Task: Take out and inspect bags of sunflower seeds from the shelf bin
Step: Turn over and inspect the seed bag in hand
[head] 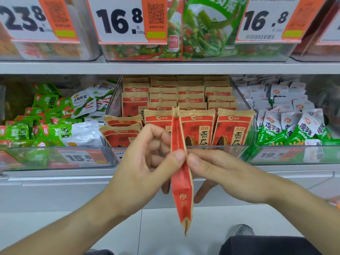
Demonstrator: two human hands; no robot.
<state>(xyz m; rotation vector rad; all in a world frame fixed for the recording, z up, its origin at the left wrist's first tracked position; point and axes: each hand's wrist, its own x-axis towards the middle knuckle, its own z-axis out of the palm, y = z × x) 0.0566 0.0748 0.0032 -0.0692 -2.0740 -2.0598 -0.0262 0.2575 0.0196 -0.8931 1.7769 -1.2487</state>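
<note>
A red and tan bag of sunflower seeds (181,183) hangs edge-on in front of the shelf, pinched from both sides. My left hand (147,162) grips it with thumb and fingers on its left side. My right hand (217,173) presses its thumb on the right side, with fingers behind the bag. Behind the hands, a clear shelf bin (244,150) holds several rows of the same red and tan seed bags (197,129), standing upright; two bags at the bin's left front lean sideways.
A bin of green and white snack packets (46,129) sits to the left, and another with white and green packets (290,122) to the right. Price tags (119,21) hang from the upper shelf bins. White floor and a grey shoe (241,230) show below.
</note>
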